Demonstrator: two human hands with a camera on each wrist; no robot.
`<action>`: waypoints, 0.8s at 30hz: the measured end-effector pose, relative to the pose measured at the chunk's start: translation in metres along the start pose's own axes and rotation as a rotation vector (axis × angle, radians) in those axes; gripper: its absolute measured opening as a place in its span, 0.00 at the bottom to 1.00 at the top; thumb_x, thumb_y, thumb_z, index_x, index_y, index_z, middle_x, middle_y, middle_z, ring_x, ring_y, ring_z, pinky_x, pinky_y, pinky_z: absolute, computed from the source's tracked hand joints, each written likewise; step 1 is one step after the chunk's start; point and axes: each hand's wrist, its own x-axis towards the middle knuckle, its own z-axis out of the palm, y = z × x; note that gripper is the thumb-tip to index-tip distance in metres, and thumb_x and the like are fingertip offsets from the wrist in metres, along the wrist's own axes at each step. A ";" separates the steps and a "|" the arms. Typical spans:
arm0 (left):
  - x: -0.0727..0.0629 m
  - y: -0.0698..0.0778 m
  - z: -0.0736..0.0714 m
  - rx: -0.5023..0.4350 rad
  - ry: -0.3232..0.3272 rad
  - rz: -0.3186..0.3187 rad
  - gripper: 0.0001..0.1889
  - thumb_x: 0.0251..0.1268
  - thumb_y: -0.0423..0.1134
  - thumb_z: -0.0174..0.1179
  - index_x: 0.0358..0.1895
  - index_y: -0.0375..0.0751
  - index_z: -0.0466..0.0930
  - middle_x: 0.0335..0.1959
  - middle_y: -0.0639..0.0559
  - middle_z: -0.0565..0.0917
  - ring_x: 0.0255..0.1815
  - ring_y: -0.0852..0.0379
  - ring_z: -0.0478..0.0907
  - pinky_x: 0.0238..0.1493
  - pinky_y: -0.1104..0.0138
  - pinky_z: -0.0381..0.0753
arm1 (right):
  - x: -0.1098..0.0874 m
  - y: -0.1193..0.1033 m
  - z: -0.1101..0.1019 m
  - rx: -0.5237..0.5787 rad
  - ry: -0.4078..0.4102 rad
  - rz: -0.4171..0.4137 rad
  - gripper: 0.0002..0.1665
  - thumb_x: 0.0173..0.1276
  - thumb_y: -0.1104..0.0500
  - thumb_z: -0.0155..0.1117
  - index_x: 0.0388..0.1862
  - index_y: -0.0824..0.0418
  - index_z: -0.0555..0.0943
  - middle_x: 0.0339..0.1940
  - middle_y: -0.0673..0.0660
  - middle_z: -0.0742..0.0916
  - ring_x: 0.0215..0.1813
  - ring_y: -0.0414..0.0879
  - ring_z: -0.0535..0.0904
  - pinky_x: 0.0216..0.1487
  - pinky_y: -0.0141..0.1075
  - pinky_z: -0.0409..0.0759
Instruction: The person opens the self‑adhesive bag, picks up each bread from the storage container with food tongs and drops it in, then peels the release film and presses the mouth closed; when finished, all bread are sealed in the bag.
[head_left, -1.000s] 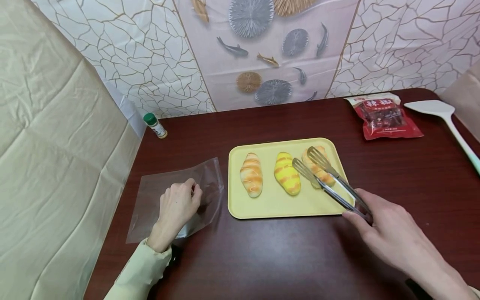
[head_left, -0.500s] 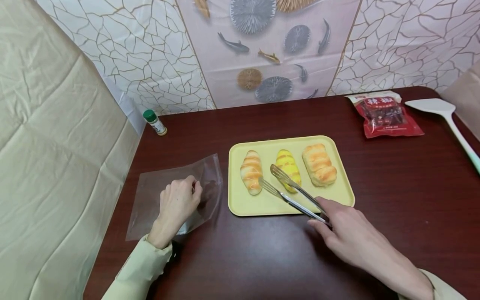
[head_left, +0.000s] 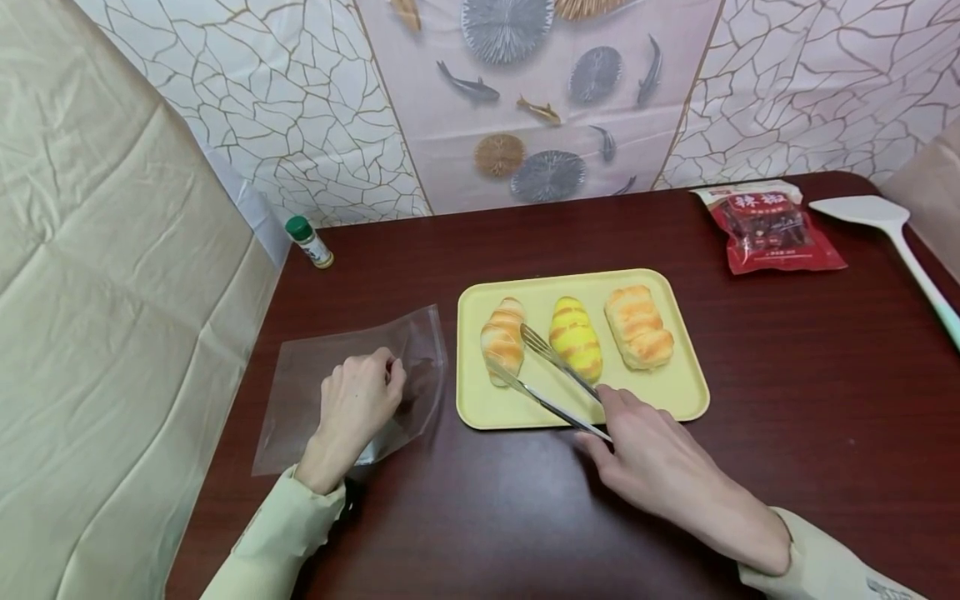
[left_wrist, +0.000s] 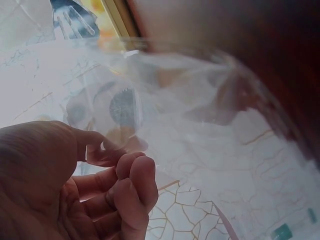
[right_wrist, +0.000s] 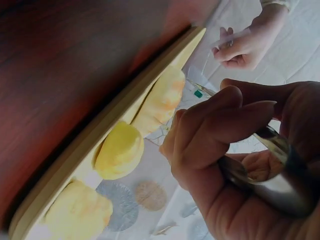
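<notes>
My left hand pinches a clear plastic bag near its mouth; in the left wrist view the thumb and fingertips meet on the film. With my right hand I hold metal food tongs, their arms spread. The tongs reach over a pale yellow tray. Their tips straddle the orange-striped bread at the tray's left; whether they touch it, I cannot tell. Beside it lie a yellow striped bread and a golden, ridged bread.
At the back left stands a small green-capped seasoning bottle, leaning in view. A red packet of dried peppers lies at the back right. A white spatula rests beside it along the table's right side.
My right hand has carried the tongs leftward from the golden bread, past the yellow one, to the orange-striped bread. My left hand has stayed at the bag.
</notes>
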 end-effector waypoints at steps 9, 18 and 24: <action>0.000 0.000 0.001 -0.004 0.003 0.010 0.17 0.77 0.38 0.59 0.23 0.44 0.77 0.13 0.50 0.73 0.13 0.50 0.69 0.17 0.62 0.64 | -0.006 -0.004 0.005 -0.067 -0.019 0.024 0.37 0.72 0.49 0.75 0.68 0.73 0.77 0.42 0.61 0.86 0.32 0.54 0.83 0.37 0.53 0.82; 0.001 0.000 0.000 -0.006 -0.001 0.007 0.18 0.77 0.39 0.59 0.23 0.44 0.76 0.13 0.51 0.73 0.14 0.49 0.71 0.17 0.60 0.65 | 0.001 -0.009 0.013 -0.153 0.032 -0.012 0.25 0.71 0.51 0.76 0.50 0.68 0.76 0.30 0.57 0.77 0.19 0.50 0.70 0.23 0.43 0.70; 0.001 -0.001 0.000 -0.009 0.002 0.003 0.16 0.77 0.39 0.58 0.24 0.44 0.76 0.14 0.51 0.73 0.14 0.50 0.70 0.18 0.61 0.64 | 0.006 -0.006 0.014 -0.194 0.066 -0.052 0.21 0.70 0.53 0.76 0.40 0.64 0.75 0.25 0.56 0.76 0.20 0.51 0.74 0.21 0.45 0.71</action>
